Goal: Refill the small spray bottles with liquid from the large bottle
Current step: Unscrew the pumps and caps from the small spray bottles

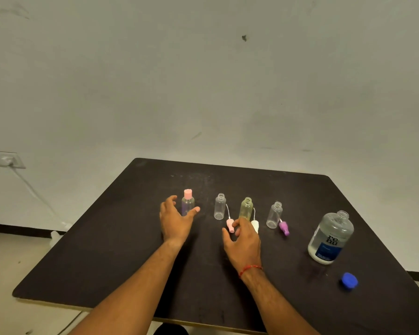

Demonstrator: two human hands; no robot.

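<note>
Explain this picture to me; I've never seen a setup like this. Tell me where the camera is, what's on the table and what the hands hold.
There is no machine here. A person works with bare hands, and the single camera sits on their head, looking forward and down.

On the dark table stand a pink-capped bottle, a first clear bottle, a yellowish bottle and a second clear bottle; those three are uncapped. A pink spray head, a white spray head and a purple spray head lie beside them. The large bottle stands open on the right, its blue cap lying nearer the camera.

The left hand is spread around the pink-capped bottle. The right hand hovers by the spray heads, loosely curled. Neither has a grip on anything.
</note>
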